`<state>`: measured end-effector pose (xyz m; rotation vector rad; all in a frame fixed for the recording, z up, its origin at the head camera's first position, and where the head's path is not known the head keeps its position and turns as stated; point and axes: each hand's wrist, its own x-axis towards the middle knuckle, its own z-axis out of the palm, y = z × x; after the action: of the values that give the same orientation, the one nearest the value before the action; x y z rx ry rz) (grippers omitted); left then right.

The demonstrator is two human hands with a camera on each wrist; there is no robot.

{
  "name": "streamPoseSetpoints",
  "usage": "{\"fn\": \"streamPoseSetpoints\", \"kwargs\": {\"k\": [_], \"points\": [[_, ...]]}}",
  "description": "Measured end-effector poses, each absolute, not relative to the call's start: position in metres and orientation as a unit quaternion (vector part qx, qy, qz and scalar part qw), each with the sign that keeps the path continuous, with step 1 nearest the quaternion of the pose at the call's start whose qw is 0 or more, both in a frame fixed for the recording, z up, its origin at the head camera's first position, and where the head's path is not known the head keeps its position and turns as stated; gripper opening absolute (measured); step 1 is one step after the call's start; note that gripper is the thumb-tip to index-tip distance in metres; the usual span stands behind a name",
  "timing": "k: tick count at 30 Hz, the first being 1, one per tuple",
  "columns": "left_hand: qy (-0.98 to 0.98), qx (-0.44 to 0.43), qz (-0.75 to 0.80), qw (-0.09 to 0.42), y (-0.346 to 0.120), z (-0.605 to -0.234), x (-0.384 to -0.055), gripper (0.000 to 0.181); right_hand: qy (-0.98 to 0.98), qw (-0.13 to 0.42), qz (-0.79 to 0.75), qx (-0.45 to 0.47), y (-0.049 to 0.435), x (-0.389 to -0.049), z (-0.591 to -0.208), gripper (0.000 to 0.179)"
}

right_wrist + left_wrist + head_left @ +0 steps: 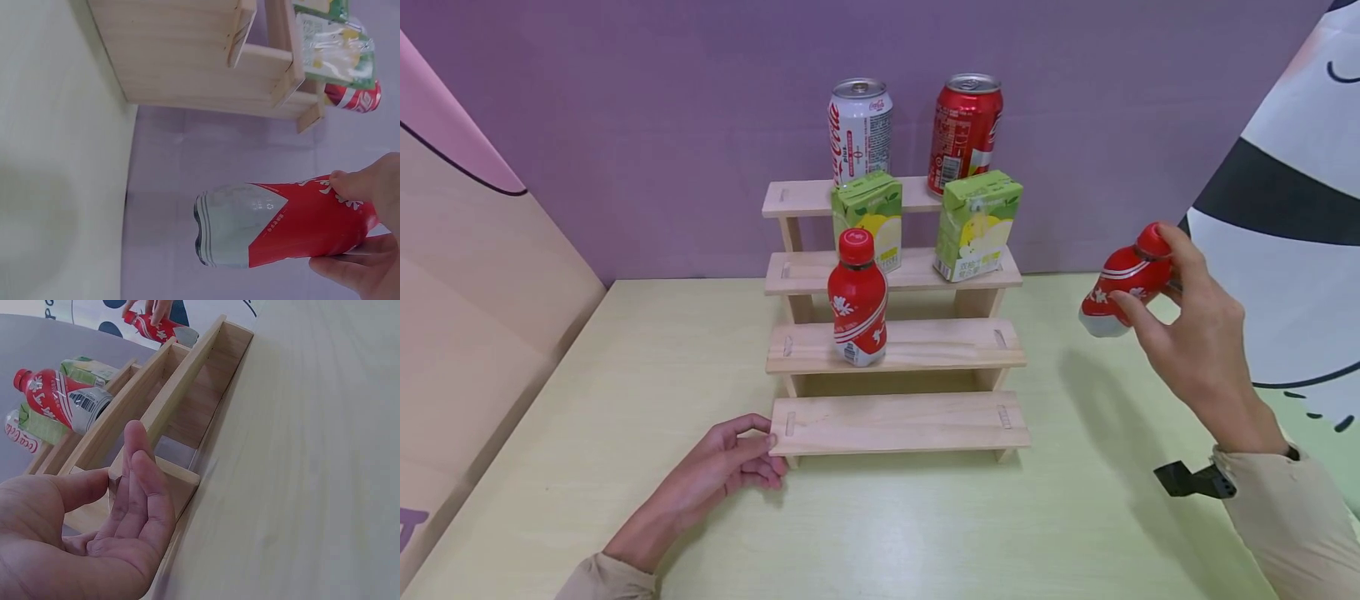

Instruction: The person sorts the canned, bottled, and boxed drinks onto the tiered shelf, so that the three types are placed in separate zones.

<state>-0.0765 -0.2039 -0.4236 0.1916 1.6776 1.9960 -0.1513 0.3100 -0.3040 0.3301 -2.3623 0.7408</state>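
Observation:
A red-capped bottle (pixel 1131 279) is held tilted in the air by my right hand (pixel 1198 333), right of the wooden stepped rack (pixel 898 423). In the right wrist view, thumb and fingers pinch this bottle (pixel 294 219) around its red label. My left hand (pixel 722 467) grips the left end of the rack's lowest step; the left wrist view shows thumb and fingers (pixel 147 487) pinching that board's corner. A matching red bottle (pixel 858 300) stands upright on the second step from the bottom, at its left half.
Two green juice cartons (pixel 868 208) (pixel 977 225) stand on the third step. On the top step are a white cola can (pixel 860 133) at left and a red can (pixel 965 133) at right. A purple backdrop (pixel 662 142) rises behind the pale table (pixel 625 375).

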Motion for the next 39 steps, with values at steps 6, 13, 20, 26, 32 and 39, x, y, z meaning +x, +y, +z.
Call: {"fn": "streamPoseSetpoints", "kwargs": {"k": [6,13,20,26,32,39], "points": [[0.619,0.073,0.738,0.259,-0.204,-0.423,-0.076,0.027,-0.893,0.326,0.276,0.143,0.302,-0.145,-0.296,0.1],[0.616,0.072,0.74,0.259,-0.204,-0.425,-0.076,0.025,-0.885,0.346,0.263,0.165,0.294,-0.136,-0.284,0.101],[0.621,0.069,0.737,0.258,-0.203,-0.424,-0.076,0.027,-0.88,0.361,0.255,0.176,0.287,-0.126,-0.276,0.1],[0.623,0.069,0.736,0.256,-0.203,-0.424,-0.076,0.027,-0.872,0.367,0.257,0.198,0.277,-0.12,-0.271,0.1],[0.619,0.073,0.739,0.257,-0.203,-0.425,-0.077,0.027,-0.87,0.367,0.255,0.21,0.269,-0.114,-0.265,0.103],[0.615,0.075,0.742,0.257,-0.203,-0.426,-0.077,0.026,-0.862,0.37,0.263,0.224,0.255,-0.111,-0.261,0.103]]}}
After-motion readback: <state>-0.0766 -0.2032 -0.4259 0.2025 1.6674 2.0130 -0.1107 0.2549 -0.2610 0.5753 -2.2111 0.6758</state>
